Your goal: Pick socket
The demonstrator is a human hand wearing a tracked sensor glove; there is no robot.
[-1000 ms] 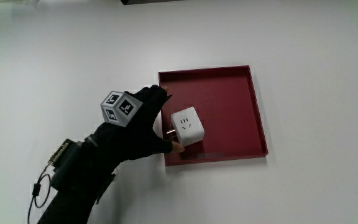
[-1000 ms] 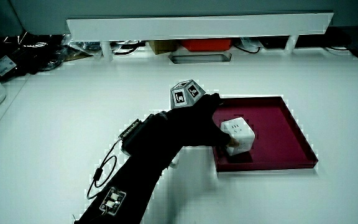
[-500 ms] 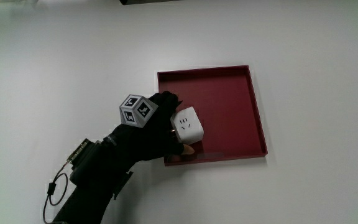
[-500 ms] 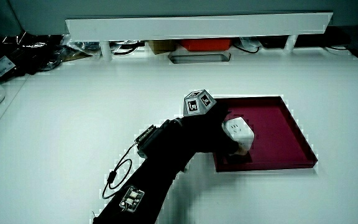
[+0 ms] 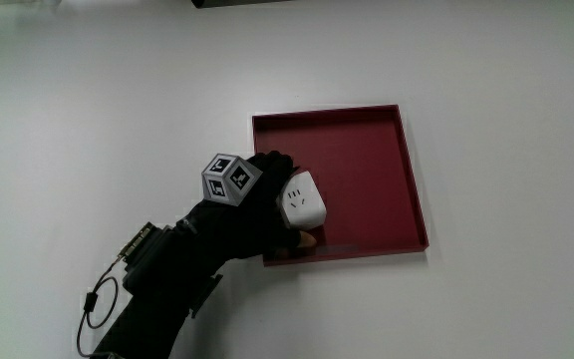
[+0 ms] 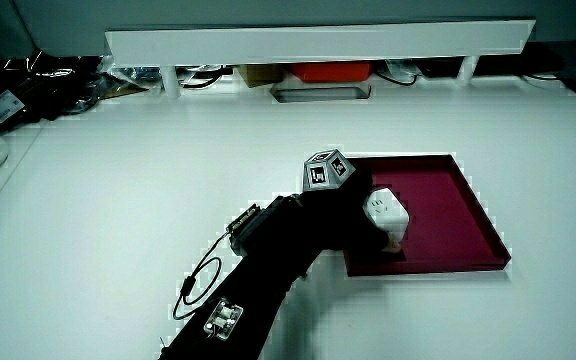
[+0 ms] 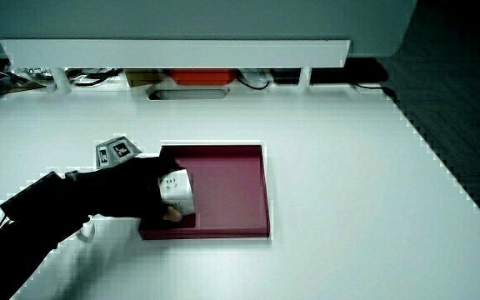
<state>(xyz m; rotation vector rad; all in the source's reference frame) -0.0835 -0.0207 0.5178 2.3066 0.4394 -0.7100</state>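
A white cube socket (image 5: 303,200) (image 6: 386,212) (image 7: 177,188) is tilted up inside the dark red tray (image 5: 372,160) (image 6: 458,215) (image 7: 232,187), at the tray's corner nearest the person. The gloved hand (image 5: 267,204) (image 6: 353,215) (image 7: 152,192) is shut on the socket, fingers over one face and the thumb beneath it. A patterned cube (image 5: 229,179) (image 6: 326,170) (image 7: 117,152) rides on the hand's back. The forearm (image 5: 172,269) crosses the table from the person's side up to the tray's edge.
A low white partition (image 6: 318,42) (image 7: 173,50) runs along the table's edge farthest from the person, with cables and an orange box under it. A wired device (image 6: 223,318) is strapped to the forearm.
The hand has closed around the socket and tipped it up off the tray floor; the socket now shows a slanted face. The forearm has slid a little toward the tray.
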